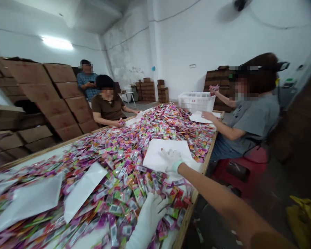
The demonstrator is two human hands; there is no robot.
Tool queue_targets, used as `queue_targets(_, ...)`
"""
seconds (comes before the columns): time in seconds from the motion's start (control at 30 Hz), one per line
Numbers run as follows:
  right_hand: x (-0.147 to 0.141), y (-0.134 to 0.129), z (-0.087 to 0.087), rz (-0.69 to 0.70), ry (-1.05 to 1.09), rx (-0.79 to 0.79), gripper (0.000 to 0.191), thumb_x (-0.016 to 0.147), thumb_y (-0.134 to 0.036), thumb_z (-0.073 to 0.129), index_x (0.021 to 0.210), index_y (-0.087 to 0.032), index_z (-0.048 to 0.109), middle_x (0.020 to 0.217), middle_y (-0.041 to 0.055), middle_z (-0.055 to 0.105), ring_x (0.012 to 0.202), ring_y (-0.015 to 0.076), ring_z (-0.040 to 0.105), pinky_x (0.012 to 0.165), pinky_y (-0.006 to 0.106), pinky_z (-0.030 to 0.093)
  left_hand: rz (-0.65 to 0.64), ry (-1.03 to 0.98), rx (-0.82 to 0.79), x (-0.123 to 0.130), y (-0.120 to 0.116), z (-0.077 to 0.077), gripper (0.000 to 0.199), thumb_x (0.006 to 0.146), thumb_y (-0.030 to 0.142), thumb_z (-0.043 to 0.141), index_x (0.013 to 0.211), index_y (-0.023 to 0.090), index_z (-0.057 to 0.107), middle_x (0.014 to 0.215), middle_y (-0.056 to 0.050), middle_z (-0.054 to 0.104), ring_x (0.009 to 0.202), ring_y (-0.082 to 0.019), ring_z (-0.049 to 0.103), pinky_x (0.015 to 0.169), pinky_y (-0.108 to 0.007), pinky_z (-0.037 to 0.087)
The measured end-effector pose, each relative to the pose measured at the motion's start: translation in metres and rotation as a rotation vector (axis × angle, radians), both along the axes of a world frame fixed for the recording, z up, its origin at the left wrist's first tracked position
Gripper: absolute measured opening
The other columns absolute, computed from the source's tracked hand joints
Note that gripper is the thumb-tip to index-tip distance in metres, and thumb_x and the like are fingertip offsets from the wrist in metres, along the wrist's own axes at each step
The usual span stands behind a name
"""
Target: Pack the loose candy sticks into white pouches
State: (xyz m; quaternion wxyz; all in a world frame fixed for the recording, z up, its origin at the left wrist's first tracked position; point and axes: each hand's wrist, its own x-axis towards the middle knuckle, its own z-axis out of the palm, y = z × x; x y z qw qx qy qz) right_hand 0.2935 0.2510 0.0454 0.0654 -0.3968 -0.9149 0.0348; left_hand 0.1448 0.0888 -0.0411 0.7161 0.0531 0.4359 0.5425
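Small packets point(131, 193) lie heaped across the bench point(207, 159), the nearest under the gloved left hand point(150, 209), its grip apart with fingers spread. Just beyond, the gloved right hand point(172, 160) rests on a white bag point(151, 155), grip also apart. Farther off stands a white basket point(197, 102).

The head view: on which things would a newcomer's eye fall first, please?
Probably first on the big heap of small colourful packets covering much of the table. Next, the white-gloved right grip, over a flat white sheet near the table's right edge. Behind, brown cartons are stacked at picture left.
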Motion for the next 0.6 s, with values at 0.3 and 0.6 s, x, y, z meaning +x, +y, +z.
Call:
queue_targets(0.3, -0.008, 0.01, 0.005, -0.056, 0.021, 0.022, 0.038, 0.095, -0.037, 0.06, 0.126, -0.016, 0.058, 0.125, 0.01, 0.06, 0.107, 0.0232, 0.062, 0.089, 0.044, 0.055, -0.098, 0.078, 0.128, -0.007, -0.041, -0.01, 0.057, 0.082, 0.053, 0.064, 0.125, 0.017, 0.055, 0.13, -0.017, 0.062, 0.115, -0.03, 0.061, 0.106, -0.043, 0.036)
queue_targets(0.6, 0.004, 0.046, 0.011, -0.112, 0.041, 0.027, 0.037, 0.095, -0.036, 0.06, 0.127, -0.017, 0.057, 0.127, 0.0099, 0.059, 0.108, 0.0233, 0.061, 0.09, 0.044, 0.054, 0.016, -0.199, 0.156, -0.011, 0.008, -0.005, 0.026, 0.09, 0.038, 0.055, 0.106, 0.017, 0.058, 0.115, -0.016, 0.066, 0.112, -0.029, 0.063, 0.107, -0.045, 0.037)
